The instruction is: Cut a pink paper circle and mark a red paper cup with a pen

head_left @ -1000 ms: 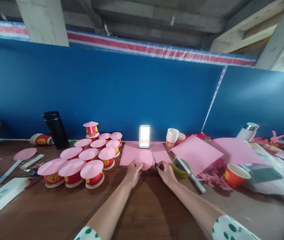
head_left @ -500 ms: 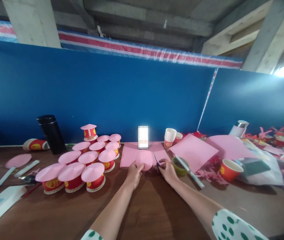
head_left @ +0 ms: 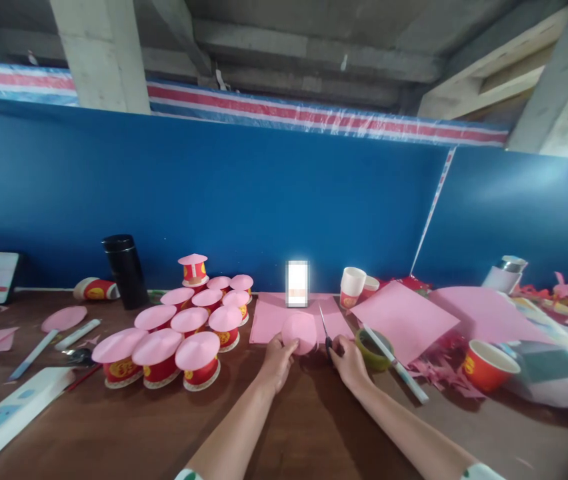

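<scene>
The flat, round pink paper disc (head_left: 300,333) is at the near edge of the rectangular pink paper sheets (head_left: 269,319), its lower left edge pinched by the left hand (head_left: 278,363). The right hand (head_left: 349,360) grips slim, dark-handled metal scissors (head_left: 325,327), which sit slightly farther from the disc's right edge than a second ago, suggesting no cut is under way. Red paper cups with pink conical paper tops (head_left: 197,351) remain leftward on the brown tabletop (head_left: 304,433).

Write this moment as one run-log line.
left hand: holds disc | right hand: holds scissors | tape: beside right hand | pink-topped cups: left
</scene>
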A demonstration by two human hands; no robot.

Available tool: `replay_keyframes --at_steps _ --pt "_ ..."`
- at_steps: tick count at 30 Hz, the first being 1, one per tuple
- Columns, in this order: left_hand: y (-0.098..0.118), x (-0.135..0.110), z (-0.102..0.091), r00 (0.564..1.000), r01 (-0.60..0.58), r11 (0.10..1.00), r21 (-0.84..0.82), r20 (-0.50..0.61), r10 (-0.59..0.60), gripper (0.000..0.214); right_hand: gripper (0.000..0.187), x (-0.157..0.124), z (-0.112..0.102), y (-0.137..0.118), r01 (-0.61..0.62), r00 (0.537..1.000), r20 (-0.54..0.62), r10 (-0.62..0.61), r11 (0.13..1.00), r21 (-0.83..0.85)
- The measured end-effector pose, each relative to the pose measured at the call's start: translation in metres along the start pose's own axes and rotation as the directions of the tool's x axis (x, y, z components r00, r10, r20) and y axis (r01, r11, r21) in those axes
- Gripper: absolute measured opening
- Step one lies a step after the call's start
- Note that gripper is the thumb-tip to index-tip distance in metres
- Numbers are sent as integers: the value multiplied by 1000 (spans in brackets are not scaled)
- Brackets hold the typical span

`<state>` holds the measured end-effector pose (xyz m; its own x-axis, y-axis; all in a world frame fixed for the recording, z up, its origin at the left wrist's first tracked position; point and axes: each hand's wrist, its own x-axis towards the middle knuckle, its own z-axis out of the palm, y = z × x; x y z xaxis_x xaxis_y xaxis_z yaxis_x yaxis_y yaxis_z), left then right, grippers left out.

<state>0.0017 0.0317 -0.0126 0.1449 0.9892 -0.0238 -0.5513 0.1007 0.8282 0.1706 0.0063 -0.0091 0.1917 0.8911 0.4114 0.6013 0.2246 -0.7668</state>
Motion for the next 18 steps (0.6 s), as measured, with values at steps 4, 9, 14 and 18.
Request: replay_keyframes --at_steps 4,9,14,18 --pt "0 0 1 1000 -5 1000 -5 6 5 32 23 1 1 2 15 1000 2 -15 1000 2" --pt "1 -1 3 1000 -5 1000 -9 21 5 33 22 2 2 6 44 999 -27 -44 999 -8" --pt "3 -3 5 1000 6 999 -32 28 -5 32 20 1 4 14 45 999 -11 -44 997 65" --pt "4 -4 6 999 19 999 -34 33 -18 31 20 1 6 21 48 998 29 -51 993 108"
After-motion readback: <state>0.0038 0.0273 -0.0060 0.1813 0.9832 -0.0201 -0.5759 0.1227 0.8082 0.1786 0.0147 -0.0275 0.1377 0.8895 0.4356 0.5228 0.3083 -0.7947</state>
